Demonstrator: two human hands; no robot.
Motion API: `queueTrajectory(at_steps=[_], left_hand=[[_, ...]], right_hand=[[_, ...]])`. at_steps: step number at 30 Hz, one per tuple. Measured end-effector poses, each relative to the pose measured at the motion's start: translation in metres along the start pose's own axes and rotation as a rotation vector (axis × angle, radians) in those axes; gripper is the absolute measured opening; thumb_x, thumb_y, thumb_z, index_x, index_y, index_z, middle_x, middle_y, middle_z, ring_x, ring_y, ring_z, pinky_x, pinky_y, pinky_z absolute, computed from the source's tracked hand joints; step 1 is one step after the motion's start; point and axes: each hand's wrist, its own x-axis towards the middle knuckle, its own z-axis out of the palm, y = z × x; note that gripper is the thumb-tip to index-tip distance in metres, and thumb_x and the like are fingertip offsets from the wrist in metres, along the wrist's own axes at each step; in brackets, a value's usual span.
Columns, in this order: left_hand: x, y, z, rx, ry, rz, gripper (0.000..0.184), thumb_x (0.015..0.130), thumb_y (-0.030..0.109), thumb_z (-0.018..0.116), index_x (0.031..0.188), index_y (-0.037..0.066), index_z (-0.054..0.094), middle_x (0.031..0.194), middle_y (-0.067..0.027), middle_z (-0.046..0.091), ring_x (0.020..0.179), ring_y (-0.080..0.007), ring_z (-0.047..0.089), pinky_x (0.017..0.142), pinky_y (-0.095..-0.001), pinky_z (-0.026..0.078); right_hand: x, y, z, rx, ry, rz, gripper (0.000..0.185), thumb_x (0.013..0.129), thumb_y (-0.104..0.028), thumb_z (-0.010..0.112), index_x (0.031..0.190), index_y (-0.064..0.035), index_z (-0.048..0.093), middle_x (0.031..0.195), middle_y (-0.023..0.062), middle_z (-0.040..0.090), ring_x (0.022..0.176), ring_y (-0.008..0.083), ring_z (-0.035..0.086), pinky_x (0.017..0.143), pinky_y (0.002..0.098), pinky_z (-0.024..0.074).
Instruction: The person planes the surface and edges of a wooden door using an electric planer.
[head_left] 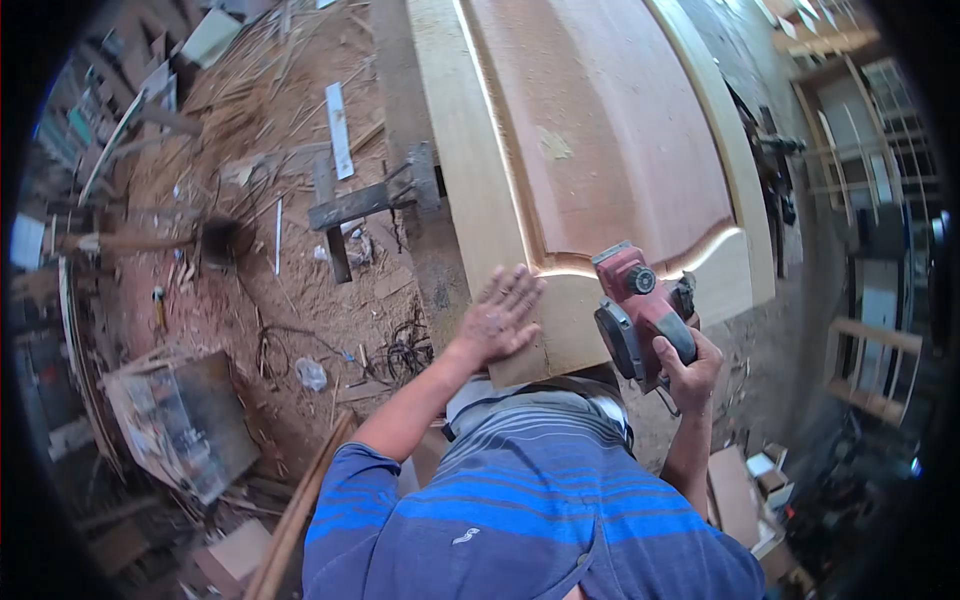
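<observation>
A wooden door panel [640, 130] with a raised, curved moulding lies flat in front of me, its near end close to my waist. My left hand [497, 322] rests flat on the near left corner of its frame, fingers spread and pointing away from me. My right hand [692, 368] is wrapped round the rear handle of a red and black electric planer [635, 300]. The planer is on or just over the near end rail; whether its sole touches the wood is hidden. A pale patch [556, 144] marks the panel's middle.
A bench beam [400, 110] with a metal clamp [375, 200] runs along the door's left side. Wood scraps, shavings and tangled cord [405, 350] litter the floor at left, near a dusty box [185, 420]. Wooden frames [875, 370] stand at right.
</observation>
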Motion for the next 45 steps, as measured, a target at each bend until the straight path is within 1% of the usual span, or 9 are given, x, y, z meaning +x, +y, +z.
queueTrajectory(at_steps=[4, 14, 17, 21, 24, 32, 35, 39, 45], left_hand=[[0.003, -0.024, -0.013, 0.117, 0.012, -0.101, 0.094, 0.109, 0.062, 0.049, 0.177, 0.002, 0.025, 0.186, -0.018, 0.023, 0.175, -0.0325, 0.012, 0.142, -0.053, 0.001], [-0.032, 0.018, -0.005, 0.073, -0.159, 0.041, 0.108, 0.104, 0.075, 0.047, 0.178, 0.001, 0.021, 0.187, -0.0205, 0.016, 0.175, -0.0344, 0.007, 0.141, -0.0529, -0.003], [-0.016, 0.007, -0.006, 0.032, -0.018, -0.13, 0.108, 0.104, 0.075, 0.049, 0.177, -0.001, 0.023, 0.186, -0.0231, 0.019, 0.175, -0.0353, 0.009, 0.141, -0.0537, -0.001], [-0.03, 0.043, 0.002, 0.153, -0.056, -0.021, 0.105, 0.106, 0.074, 0.045, 0.178, 0.001, 0.021, 0.187, -0.019, 0.018, 0.175, -0.032, 0.008, 0.141, -0.0532, -0.002], [-0.061, 0.063, 0.009, 0.162, -0.158, 0.203, 0.097, 0.109, 0.07, 0.042, 0.179, 0.005, 0.022, 0.187, -0.0167, 0.02, 0.175, -0.0308, 0.009, 0.141, -0.0522, -0.003], [-0.051, 0.019, 0.0, 0.057, -0.066, -0.026, 0.09, 0.111, 0.065, 0.045, 0.18, 0.011, 0.022, 0.188, -0.0105, 0.019, 0.175, -0.0278, 0.009, 0.141, -0.0529, 0.0], [-0.049, -0.006, -0.017, 0.125, -0.034, -0.106, 0.089, 0.111, 0.063, 0.046, 0.18, 0.011, 0.022, 0.188, -0.0109, 0.018, 0.175, -0.0292, 0.009, 0.141, -0.0564, 0.0], [-0.044, -0.041, -0.029, 0.085, 0.004, -0.13, 0.086, 0.112, 0.059, 0.047, 0.18, 0.013, 0.023, 0.188, -0.0108, 0.02, 0.175, -0.0302, 0.011, 0.14, -0.0579, 0.001], [-0.037, -0.083, -0.048, -0.007, 0.137, -0.109, 0.069, 0.111, 0.038, 0.06, 0.169, 0.003, 0.046, 0.18, -0.0208, 0.035, 0.171, -0.0402, 0.023, 0.14, -0.0582, 0.01]], right_hand=[[-0.038, 0.01, 0.01, -0.018, 0.071, -0.024, 0.041, 0.09, -0.031, 0.094, 0.108, 0.0045, 0.082, 0.083, 0.0124, 0.08, 0.077, 0.0164, 0.076, 0.072, 0.0355, 0.06], [-0.098, 0.034, 0.018, 0.028, 0.106, 0.029, 0.04, 0.089, -0.031, 0.094, 0.106, 0.0037, 0.082, 0.081, 0.0138, 0.081, 0.073, 0.0184, 0.078, 0.069, 0.035, 0.0605], [-0.115, 0.039, 0.021, 0.038, 0.159, 0.022, 0.039, 0.089, -0.03, 0.094, 0.106, 0.0033, 0.082, 0.079, 0.0132, 0.08, 0.071, 0.0183, 0.078, 0.068, 0.0343, 0.0602], [-0.131, 0.036, 0.021, 0.074, 0.113, 0.05, 0.039, 0.089, -0.031, 0.093, 0.105, 0.0032, 0.082, 0.077, 0.0127, 0.08, 0.07, 0.0191, 0.08, 0.065, 0.0334, 0.0605], [-0.142, 0.048, 0.025, 0.027, 0.091, -0.021, 0.044, 0.087, -0.034, 0.094, 0.106, 0.0035, 0.081, 0.077, 0.0138, 0.08, 0.07, 0.0223, 0.081, 0.065, 0.0345, 0.0616], [-0.168, 0.039, 0.04, -0.026, -0.04, 0.004, 0.048, 0.084, -0.042, 0.094, 0.103, 0.0008, 0.082, 0.08, 0.0198, 0.078, 0.074, 0.0306, 0.081, 0.069, 0.0418, 0.0614], [-0.179, 0.037, 0.05, -0.073, -0.064, -0.02, 0.046, 0.085, -0.039, 0.093, 0.104, 0.0019, 0.082, 0.076, 0.0164, 0.076, 0.069, 0.0231, 0.078, 0.066, 0.0376, 0.0592], [-0.187, 0.019, 0.064, -0.043, -0.07, 0.076, 0.042, 0.086, -0.037, 0.091, 0.102, 0.0003, 0.082, 0.077, 0.0177, 0.076, 0.069, 0.0272, 0.078, 0.066, 0.0391, 0.0585], [-0.195, 0.008, 0.106, -0.128, -0.055, 0.119, 0.042, 0.088, -0.044, 0.086, 0.099, -0.0049, 0.076, 0.077, 0.0196, 0.074, 0.073, 0.0401, 0.078, 0.069, 0.0487, 0.0614]])
